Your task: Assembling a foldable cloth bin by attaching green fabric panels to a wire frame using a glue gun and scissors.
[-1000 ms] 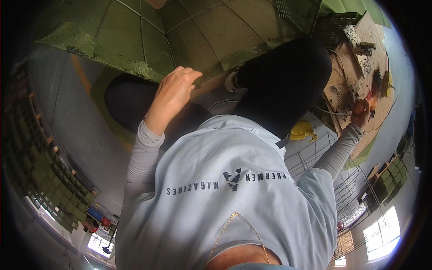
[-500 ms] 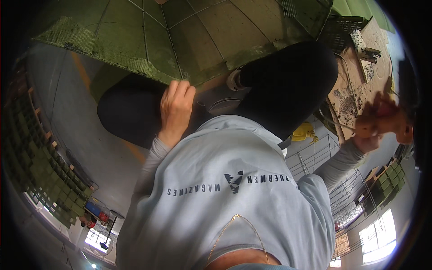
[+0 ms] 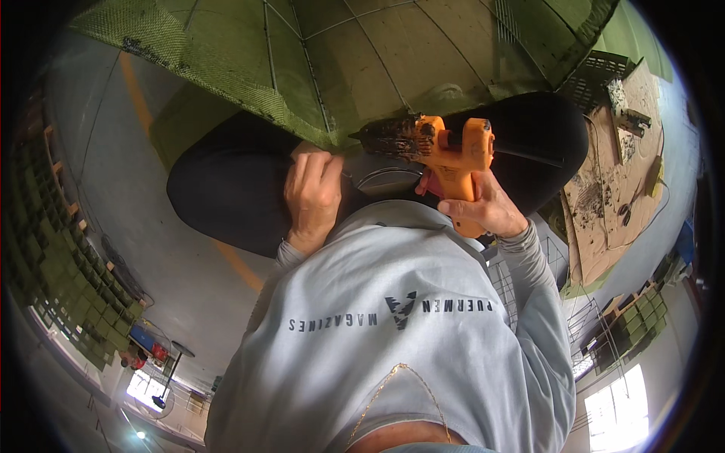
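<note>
My right hand point(image 3: 480, 210) grips the handle of an orange glue gun point(image 3: 447, 148). Its dark, soiled nozzle points left toward the near edge of a green mesh panel on a wire frame point(image 3: 302, 68). That panel lies over my black-trousered knees point(image 3: 226, 189). My left hand point(image 3: 312, 193) is curled on the panel's near edge, a short way left of the nozzle. A round grey thing between the two hands is mostly hidden. My light grey long-sleeved shirt point(image 3: 400, 332) fills the lower part of the view.
A cardboard sheet point(image 3: 612, 189) with dark glue stains and small tools lies on the floor at the right. A black crate point(image 3: 596, 72) stands behind it. Wire frames point(image 3: 604, 317) and stacked green panels point(image 3: 53, 249) line the sides. An orange line crosses the grey floor point(image 3: 136, 98).
My right hand came in from the cardboard at the right with the orange glue gun and now holds it in front of me. My left hand shifted to the panel's edge.
</note>
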Motion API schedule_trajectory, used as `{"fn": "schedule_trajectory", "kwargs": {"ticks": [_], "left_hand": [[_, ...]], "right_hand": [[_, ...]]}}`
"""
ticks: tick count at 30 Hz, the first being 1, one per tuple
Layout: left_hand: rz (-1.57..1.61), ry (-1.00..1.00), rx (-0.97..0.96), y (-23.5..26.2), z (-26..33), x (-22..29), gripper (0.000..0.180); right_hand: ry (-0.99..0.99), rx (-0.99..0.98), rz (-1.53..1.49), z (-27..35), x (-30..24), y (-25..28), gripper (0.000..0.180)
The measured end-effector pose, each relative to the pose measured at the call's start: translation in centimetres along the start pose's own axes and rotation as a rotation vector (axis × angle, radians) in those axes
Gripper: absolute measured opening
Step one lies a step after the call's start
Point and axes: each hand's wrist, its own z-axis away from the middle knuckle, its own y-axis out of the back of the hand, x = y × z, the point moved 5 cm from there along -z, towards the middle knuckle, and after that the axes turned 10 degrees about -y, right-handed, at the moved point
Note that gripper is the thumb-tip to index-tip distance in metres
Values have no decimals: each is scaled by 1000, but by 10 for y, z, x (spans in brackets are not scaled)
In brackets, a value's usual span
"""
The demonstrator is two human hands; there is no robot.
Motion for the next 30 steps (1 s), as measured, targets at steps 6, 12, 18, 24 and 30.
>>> {"fn": "schedule_trajectory", "kwargs": {"ticks": [6,12,18,24,30], "left_hand": [[23,-29,23,-2,1,0,14],[38,-45,40,-2,0,1,14],[48,-49,42,-2,0,2,14],[40,-35,46,-3,2,1,15],[44,-33,46,-1,2,2,15]], "right_hand": [[-56,-11,19,-14,3,-10,34],[-79,-15,32,-21,5,-12,27],[-80,2,50,-23,5,-13,24],[-103,-26,116,-22,3,-14,32],[-112,6,72,-17,6,-13,31]]}}
